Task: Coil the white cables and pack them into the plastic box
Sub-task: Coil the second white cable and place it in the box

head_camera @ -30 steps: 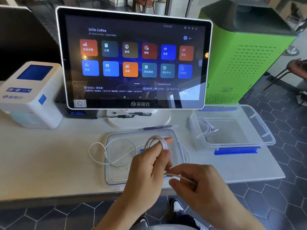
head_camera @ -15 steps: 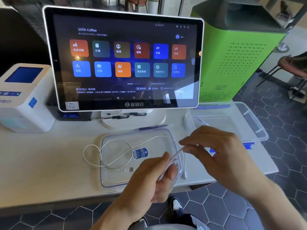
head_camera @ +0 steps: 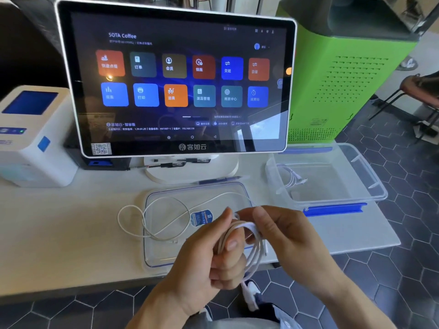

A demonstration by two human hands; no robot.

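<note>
Both hands [head_camera: 249, 245] rejoined, coiling cable [head_camera: 240, 236] past table edge [head_camera: 71, 288].

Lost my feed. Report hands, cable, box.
Left hand pinching coil; right hand wrapping cable. Loose tail on lid. Box open, one cable inside. Nothing blocking.

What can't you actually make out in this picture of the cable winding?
- Head view: how many loops the cable has; left hand and right hand cover the bundle.
- Its far plug, too small against the lid.
- The cable in the plastic box is blurred behind the wall.
</note>
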